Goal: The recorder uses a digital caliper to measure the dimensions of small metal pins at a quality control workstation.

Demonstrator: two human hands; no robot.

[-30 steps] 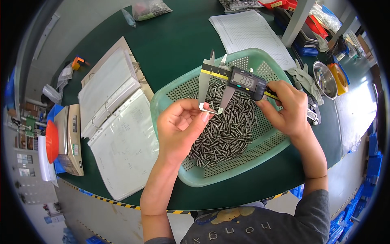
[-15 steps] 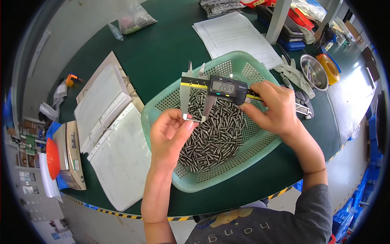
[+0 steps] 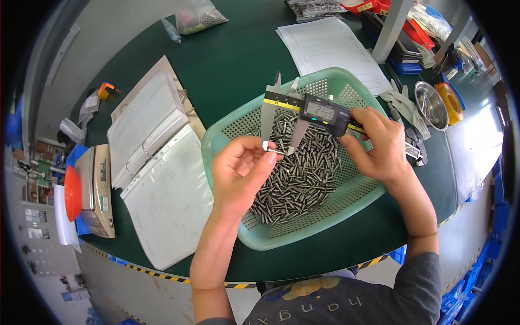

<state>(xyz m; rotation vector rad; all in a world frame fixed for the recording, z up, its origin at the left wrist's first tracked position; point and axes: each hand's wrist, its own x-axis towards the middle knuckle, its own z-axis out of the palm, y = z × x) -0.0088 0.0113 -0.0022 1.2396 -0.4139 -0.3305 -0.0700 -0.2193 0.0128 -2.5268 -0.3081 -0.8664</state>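
My right hand (image 3: 382, 143) is closed round the bar end of a digital caliper (image 3: 325, 115), which has a dark body with a small screen. The caliper's jaws point down toward me, with a small metal pin (image 3: 277, 152) lying between their tips. My left hand (image 3: 238, 173) pinches this pin with thumb and forefinger at the left jaw. Both hands are above a light green perforated plastic basket (image 3: 265, 242). Inside it lies a heap of similar small metal pins (image 3: 298, 184), whose exact kind is too small to make out.
Left of the basket lies an open ring binder (image 3: 168, 200), with a weighing scale (image 3: 96, 189) beyond it. Printed sheets (image 3: 330, 49) lie behind the basket. Gloves (image 3: 405, 108), a metal bowl (image 3: 431, 105) and a tape roll (image 3: 450, 102) sit to the right.
The view has shifted, so the table and basket appear further right. The caliper tilts a little more, its right end lower. Both hands keep their hold.
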